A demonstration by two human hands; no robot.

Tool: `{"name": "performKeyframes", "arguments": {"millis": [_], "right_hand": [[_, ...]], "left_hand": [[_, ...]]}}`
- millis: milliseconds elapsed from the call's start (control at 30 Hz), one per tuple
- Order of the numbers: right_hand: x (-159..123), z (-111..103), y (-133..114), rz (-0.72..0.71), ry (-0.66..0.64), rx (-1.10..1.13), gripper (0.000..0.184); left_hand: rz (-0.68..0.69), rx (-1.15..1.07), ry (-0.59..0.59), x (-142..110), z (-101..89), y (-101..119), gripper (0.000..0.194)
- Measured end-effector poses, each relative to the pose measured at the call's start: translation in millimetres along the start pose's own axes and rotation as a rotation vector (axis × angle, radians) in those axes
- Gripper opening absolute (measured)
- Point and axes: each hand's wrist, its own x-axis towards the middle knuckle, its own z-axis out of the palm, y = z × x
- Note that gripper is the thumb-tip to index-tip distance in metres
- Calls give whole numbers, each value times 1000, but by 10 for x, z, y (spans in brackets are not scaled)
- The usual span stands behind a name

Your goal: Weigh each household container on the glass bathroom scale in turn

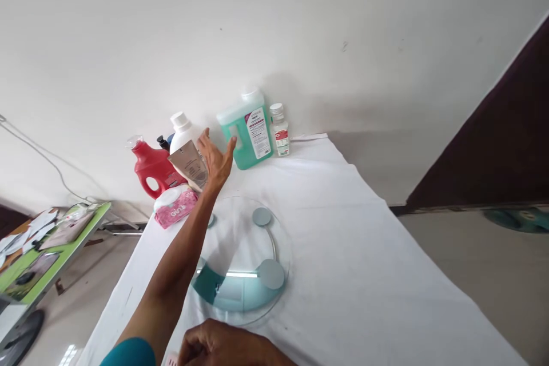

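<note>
My left hand [218, 163] reaches across to the back of the table with its fingers spread and nothing held. It is beside a brown squeeze tube [189, 163] and a white bottle [182, 136], and left of a jug of green liquid [249, 131]; whether it touches the tube I cannot tell. At the near edge my right hand [223, 346] is closed with curled fingers. A pale pink-and-white thing [171, 359] shows beside it, mostly cut off by the frame. Between the hands lies a round glass bathroom scale [240, 297], partly behind my left arm.
A small clear bottle with a white cap [280, 131] stands right of the green jug. A red jug [154, 166] and a pink wipes pack [176, 206] are at the left. White cloth [343, 251] covers the table, against the wall. A green table [55, 263] stands further left.
</note>
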Motion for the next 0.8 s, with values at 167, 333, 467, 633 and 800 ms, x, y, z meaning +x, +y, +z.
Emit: {"name": "performKeyframes", "arguments": {"millis": [167, 333, 467, 633, 800], "right_hand": [[21, 40, -20, 41, 42, 168, 31], [-44, 68, -112, 30, 35, 225, 34], [-20, 41, -81, 21, 26, 244, 36], [8, 11, -21, 25, -5, 256, 40], [50, -7, 4, 13, -36, 274, 58]], "left_hand": [[36, 193, 198, -47, -981, -82, 74], [-139, 89, -21, 16, -1308, -502, 47], [-139, -65, -73, -57, -1185, -662, 37], [-80, -247, 50, -53, -1033, -531, 32], [-23, -368, 99, -9, -1186, -158, 30]]}}
